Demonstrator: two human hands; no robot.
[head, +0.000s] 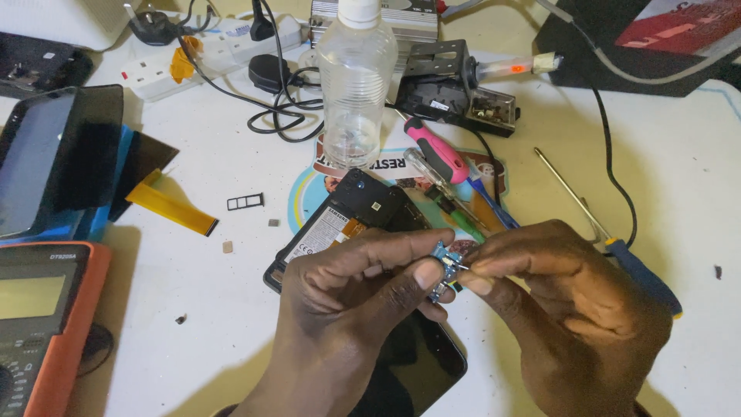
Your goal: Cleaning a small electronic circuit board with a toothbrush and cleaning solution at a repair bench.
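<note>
Pinching a small blue board [445,270] between thumb and fingers, the left hand [347,309] holds it just above the opened phone [347,224]. Right hand [571,309] closes its fingertips on the board's right end, both hands equally near, meeting at it.

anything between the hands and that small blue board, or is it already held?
Nothing visible in the way. The small blue circuit board is pinched between the left hand and right hand, above the opened phone on the white table.
</note>
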